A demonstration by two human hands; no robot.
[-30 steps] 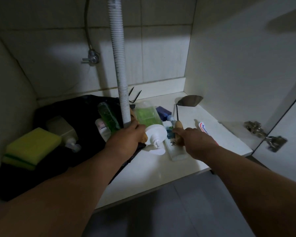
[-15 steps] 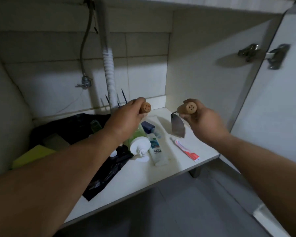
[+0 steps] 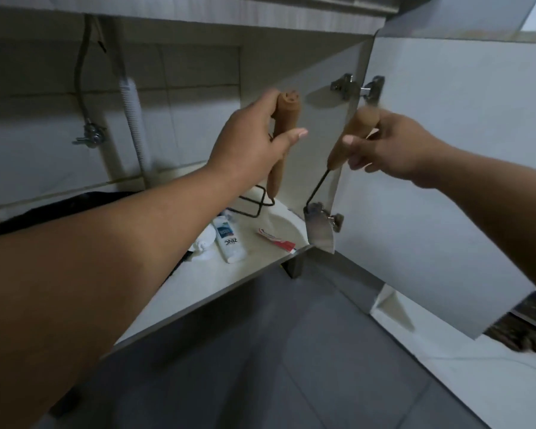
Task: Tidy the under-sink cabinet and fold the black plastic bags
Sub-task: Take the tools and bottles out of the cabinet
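Observation:
My left hand point(image 3: 254, 140) grips the wooden handle of a hand fork point(image 3: 287, 119), held upright with its dark metal prongs point(image 3: 254, 202) hanging down over the cabinet floor. My right hand point(image 3: 384, 144) pinches the wooden handle of a small trowel point(image 3: 350, 134), whose metal blade point(image 3: 319, 233) points down by the shelf's right corner. Both tools are lifted in front of the open under-sink cabinet. A black plastic bag point(image 3: 62, 205) lies at the back left, mostly hidden by my left arm.
On the cabinet floor point(image 3: 254, 267) lie a white tube labelled ZINC point(image 3: 229, 243), a toothpaste tube point(image 3: 276, 239) and a white pump top point(image 3: 205, 241). A corrugated drain hose point(image 3: 132, 119) and a valve point(image 3: 90, 136) stand at the back. The open door point(image 3: 446, 181) hangs at right.
Both hands have lifted the wooden-handled tools off the cabinet floor and drawn them up and out toward me. The view has tilted up and pulled back.

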